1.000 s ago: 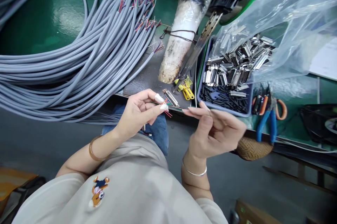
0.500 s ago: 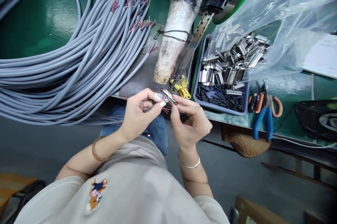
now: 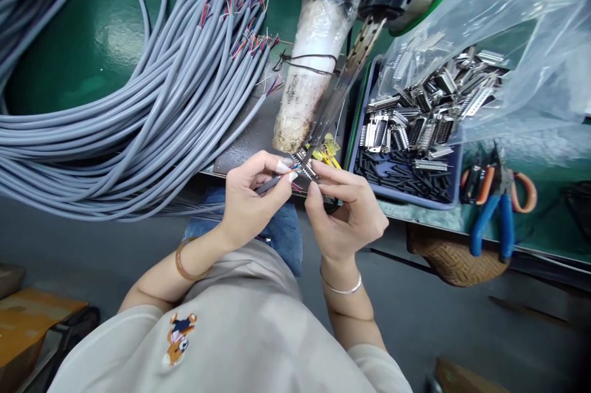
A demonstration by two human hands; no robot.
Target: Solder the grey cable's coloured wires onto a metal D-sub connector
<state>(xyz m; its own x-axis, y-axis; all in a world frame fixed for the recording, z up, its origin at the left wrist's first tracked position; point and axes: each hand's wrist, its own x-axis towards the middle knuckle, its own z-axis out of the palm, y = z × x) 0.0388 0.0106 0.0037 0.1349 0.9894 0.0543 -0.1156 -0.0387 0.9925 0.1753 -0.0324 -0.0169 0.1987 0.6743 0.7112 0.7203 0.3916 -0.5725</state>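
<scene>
My left hand (image 3: 252, 199) pinches the stripped end of a grey cable (image 3: 270, 183), its coloured wires fanned at the tip. My right hand (image 3: 344, 208) pinches a small metal multi-pin connector (image 3: 305, 166) and holds it against those wires. Both hands meet just below the front edge of the green bench (image 3: 69, 42), above my lap.
A big coil of grey cables (image 3: 138, 91) covers the left of the bench. A blue tray (image 3: 357, 116) holds metal connectors (image 3: 415, 122) and black sleeves, under a clear plastic bag (image 3: 508, 23). Blue and orange pliers (image 3: 496, 202) lie at right. A wrapped white cylinder (image 3: 309, 72) stands ahead.
My right hand came in from the right, took the connector off the bench edge and brought it to the cable's wires in my left hand. The view shifted slightly.
</scene>
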